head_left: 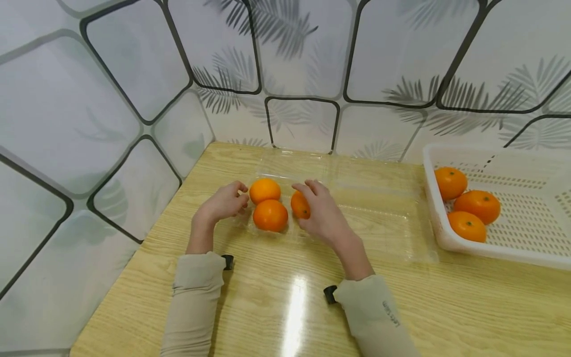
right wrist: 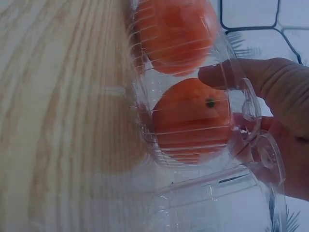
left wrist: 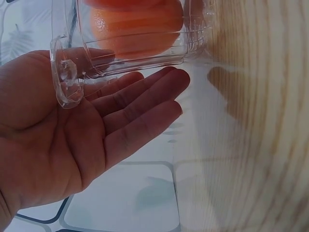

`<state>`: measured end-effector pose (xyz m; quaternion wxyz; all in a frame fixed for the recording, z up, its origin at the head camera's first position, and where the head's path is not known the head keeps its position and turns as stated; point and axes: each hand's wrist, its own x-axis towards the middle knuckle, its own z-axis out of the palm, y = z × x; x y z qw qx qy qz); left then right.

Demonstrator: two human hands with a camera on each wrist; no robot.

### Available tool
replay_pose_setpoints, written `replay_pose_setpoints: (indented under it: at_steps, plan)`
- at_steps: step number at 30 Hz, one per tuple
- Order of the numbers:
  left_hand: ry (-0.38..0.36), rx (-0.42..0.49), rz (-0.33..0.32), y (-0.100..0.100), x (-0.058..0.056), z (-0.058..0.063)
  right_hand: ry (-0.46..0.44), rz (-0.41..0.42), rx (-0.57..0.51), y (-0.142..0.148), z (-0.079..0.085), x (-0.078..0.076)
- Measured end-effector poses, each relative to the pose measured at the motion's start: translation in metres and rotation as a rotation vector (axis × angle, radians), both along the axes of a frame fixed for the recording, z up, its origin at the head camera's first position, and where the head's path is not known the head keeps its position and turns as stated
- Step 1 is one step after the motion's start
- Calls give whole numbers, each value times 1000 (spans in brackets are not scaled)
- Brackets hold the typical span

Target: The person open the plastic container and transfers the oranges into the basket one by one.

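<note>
Two oranges (head_left: 270, 215) sit one behind the other in the left part of a clear plastic container (head_left: 278, 236). My right hand (head_left: 324, 213) grips a third orange (head_left: 300, 205) just right of them, with thumb and fingers around it. In the right wrist view, the thumb is at the upper side of that orange (right wrist: 190, 123), seen through the ribbed clear wall. At the container's left edge is my left hand (head_left: 224, 201), its fingers loosely extended and holding nothing. In the left wrist view, the left hand (left wrist: 96, 121) has its fingers below the clear rim.
More clear plastic packaging (head_left: 379, 223) lies on the wooden table (head_left: 267, 297), to the right of the oranges. A white perforated basket (head_left: 513, 253) with three oranges (head_left: 477, 206) stands at the right. The patterned wall (head_left: 303, 124) bounds the table's back and left.
</note>
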<state>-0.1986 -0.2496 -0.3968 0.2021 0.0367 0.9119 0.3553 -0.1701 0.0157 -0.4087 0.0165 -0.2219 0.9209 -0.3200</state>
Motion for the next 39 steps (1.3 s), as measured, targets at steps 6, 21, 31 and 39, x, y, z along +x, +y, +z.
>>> replay_pose_setpoints:
  at_steps: [6,21,31,39]
  plan:
    - [9,-18,-6,0,1,1,17,4,58,-2,-5,2]
    - [12,-22,-5,0,0,-1,-49,4,95,-2,-7,-1]
    - [17,-36,-8,2,0,-1,-80,21,131,-2,-8,1]
    - [21,-41,-9,5,-1,0,-59,28,165,-4,-10,-1]
